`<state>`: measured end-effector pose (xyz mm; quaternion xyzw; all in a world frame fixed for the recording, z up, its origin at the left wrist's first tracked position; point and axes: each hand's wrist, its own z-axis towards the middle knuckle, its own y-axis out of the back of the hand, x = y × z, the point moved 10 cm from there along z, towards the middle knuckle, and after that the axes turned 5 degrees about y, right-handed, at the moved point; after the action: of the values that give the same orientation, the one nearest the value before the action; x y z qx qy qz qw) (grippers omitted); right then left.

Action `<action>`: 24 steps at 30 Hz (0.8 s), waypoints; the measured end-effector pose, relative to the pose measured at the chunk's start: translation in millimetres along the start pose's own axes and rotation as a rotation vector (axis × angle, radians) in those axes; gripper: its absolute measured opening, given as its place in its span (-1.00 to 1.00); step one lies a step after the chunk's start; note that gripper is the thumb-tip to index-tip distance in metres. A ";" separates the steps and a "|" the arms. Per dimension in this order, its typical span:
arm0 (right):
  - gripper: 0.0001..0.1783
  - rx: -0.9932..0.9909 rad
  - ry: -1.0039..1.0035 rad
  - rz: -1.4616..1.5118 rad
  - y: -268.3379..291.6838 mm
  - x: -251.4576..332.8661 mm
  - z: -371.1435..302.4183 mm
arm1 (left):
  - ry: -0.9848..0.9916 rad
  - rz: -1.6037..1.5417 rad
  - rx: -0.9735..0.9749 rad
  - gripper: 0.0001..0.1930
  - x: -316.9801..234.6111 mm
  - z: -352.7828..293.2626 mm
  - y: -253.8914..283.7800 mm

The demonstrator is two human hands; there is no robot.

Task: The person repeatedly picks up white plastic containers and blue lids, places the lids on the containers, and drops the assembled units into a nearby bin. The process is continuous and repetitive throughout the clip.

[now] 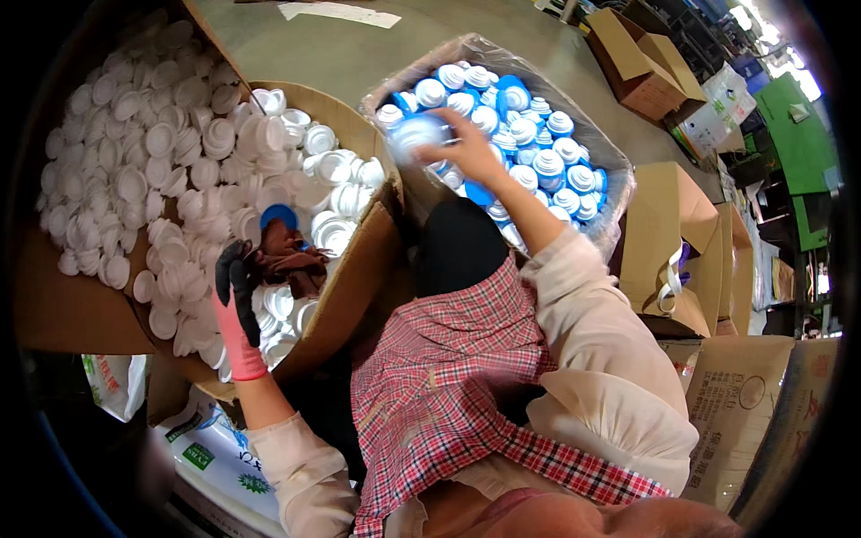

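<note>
My left hand (237,309), in a pink and black glove, is closed at the edge of a crumpled brown cloth (291,262) above a cardboard box of loose white plastic lids (193,161). A round blue piece (279,216) shows just beyond the cloth; whether the cloth touches it, I cannot tell. My bare right hand (466,154) grips a white and bluish cap (419,136), blurred by motion, at the near left edge of a second box. That plastic-lined box (619,193) is filled with blue and white stepped caps (549,162).
Open cardboard boxes (668,242) stand on the right, one with a white strap over its edge. Another open carton (641,67) sits farther back on the floor (502,22). Printed white sacks (220,453) lie at lower left. Green panels (798,134) rise at far right.
</note>
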<state>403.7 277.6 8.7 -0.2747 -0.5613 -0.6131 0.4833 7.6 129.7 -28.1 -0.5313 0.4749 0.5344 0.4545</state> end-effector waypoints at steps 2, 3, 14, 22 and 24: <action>-0.13 -0.307 -0.103 -0.575 129.7 -75.8 -32.3 | 0.071 -0.011 0.005 -0.59 5.2 5.2 -4.6; -0.18 -0.139 -0.224 -0.746 157.5 -95.5 -50.6 | 0.076 0.021 0.004 -0.61 5.9 3.0 -5.4; -0.46 -0.115 -0.122 -1.012 158.0 -105.0 -90.7 | 0.150 -0.225 -0.180 -0.61 22.8 1.5 22.1; -0.69 0.497 0.568 -0.357 -193.2 86.8 -16.7 | -0.035 0.188 -0.244 -0.62 9.6 4.0 32.5; -0.67 0.523 0.625 -0.366 -255.0 75.8 2.2 | -0.220 0.780 -0.142 -0.43 -14.8 -2.3 0.4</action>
<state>144.6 233.3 -31.9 0.1592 -0.5639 -0.5795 0.5665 7.9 127.6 -13.3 -0.2813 0.5513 0.7516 0.2282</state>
